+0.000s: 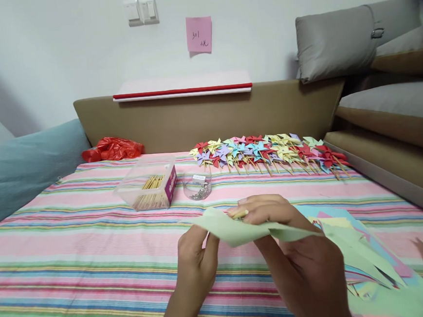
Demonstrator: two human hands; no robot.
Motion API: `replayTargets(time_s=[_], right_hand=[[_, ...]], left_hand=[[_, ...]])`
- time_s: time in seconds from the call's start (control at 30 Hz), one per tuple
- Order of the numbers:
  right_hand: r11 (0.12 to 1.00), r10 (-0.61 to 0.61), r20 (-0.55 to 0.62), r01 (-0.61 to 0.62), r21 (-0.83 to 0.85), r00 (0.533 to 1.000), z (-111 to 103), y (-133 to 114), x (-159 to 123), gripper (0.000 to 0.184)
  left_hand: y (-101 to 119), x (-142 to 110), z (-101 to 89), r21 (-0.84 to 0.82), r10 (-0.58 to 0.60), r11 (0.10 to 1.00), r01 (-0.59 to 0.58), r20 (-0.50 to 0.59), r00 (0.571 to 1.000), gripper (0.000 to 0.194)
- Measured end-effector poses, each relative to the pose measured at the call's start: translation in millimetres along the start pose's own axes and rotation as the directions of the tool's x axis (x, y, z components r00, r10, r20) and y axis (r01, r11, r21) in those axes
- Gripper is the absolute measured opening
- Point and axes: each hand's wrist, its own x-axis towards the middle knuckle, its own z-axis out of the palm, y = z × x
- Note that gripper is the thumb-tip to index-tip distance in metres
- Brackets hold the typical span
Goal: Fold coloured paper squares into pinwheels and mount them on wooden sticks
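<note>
Pale green paper [235, 231], bent and partly folded, is held up in front of me between both hands. My left hand [197, 259] pinches its left part from below, the fingertips hidden behind the sheet. Over the right part, my right hand [307, 258] has its fingers across the top and its thumb underneath. A small yellowish bit [241, 215] shows at the right fingertips; I cannot make out what it is. Cut green sheets [354, 250] lie beside my right hand on a pile of coloured paper [381, 243].
Ahead stand a clear plastic box [128, 187] holding wooden sticks [152, 195] and a round tub [186, 189] of small metal pins. Many paper pinwheels [258, 150] lie at the back right. A red plastic bag [119, 148] rests at the back left, on the striped cloth [76, 257].
</note>
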Motion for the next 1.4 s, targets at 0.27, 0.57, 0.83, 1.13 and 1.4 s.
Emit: replayTargets(time_s=[0.27, 0.57, 0.83, 1.13, 1.4], right_hand=[[0.904, 0.420, -0.157, -0.396, 0.163, 0.894, 14, 15, -2, 0.018], [0.805, 0.548, -0.221, -0.438, 0.400, 0.807, 20, 37, -3, 0.034], [0.740, 0.667, -0.139, -0.630, 0.235, 0.732, 16, 52, -9, 0.044], [0.765, 0.644, 0.327, -0.583, -0.274, 0.692, 42, 54, -35, 0.030], [0.762, 0.638, 0.303, -0.524, -0.381, 0.708, 41, 67, -45, 0.038]], left_hand=[[-2, 2, 5.0, 0.010, 0.018, 1.000, -0.019, 0.037, 0.999, 0.022], [-7, -1, 7.7, 0.013, 0.006, 1.000, -0.007, 0.115, 0.993, 0.024], [-12, 1, 25.6, -0.366, -0.512, 0.767, 0.527, 0.146, 0.847, 0.029], [-23, -2, 29.4, -0.638, -0.776, 0.466, 0.613, 0.038, 0.630, 0.041], [-25, 1, 31.1, -0.552, -0.758, 0.469, 0.689, 0.150, 0.635, 0.047]])
